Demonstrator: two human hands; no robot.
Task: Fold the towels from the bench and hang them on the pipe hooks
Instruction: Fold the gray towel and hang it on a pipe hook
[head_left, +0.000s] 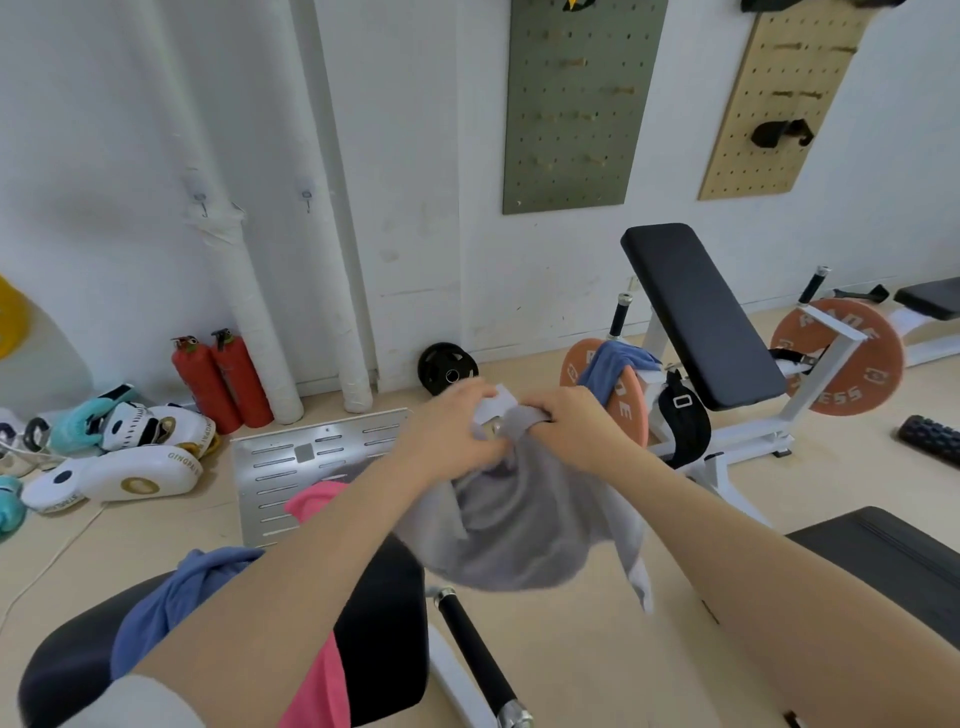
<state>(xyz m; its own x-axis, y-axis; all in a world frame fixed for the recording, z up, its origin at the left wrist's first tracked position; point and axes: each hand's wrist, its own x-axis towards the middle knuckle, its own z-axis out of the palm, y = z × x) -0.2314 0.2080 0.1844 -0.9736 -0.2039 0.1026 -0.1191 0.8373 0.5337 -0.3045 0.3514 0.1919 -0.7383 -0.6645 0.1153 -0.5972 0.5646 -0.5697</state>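
**A:** ok so what's the room like?

**B:** Gym corner, white wall, pale wood-look floor (597, 649). Far left there's boxing pads (124, 470) on the floor, then two red fire extinguishers (221, 382), then two white wrapped pipes (249, 291), each with one small hook (202, 200) stuck on it. Right of those, two pegboards (576, 104) on the wall and an incline bench (701, 317) with two orange weight plates (836, 356).

**A:** and the towels?

**B:** I count four. Blue towel (171, 597) and pink towel (317, 680) lie crumpled on the black desk (384, 639), below and left of the fingers. The grey towel (509, 525) is up in the air, held by its top edge, so it hangs bunched with its long side running straight down from the fingers. A second blue one (613, 369) is draped over the nearer orange plate, just right of the fingers.

**A:** hands?

**B:** Left hand (452, 431) and right hand (576, 426) are close together, both with fingers curled, pinching the grey towel's upper edge. A white tag (496, 405) sticks up between them.
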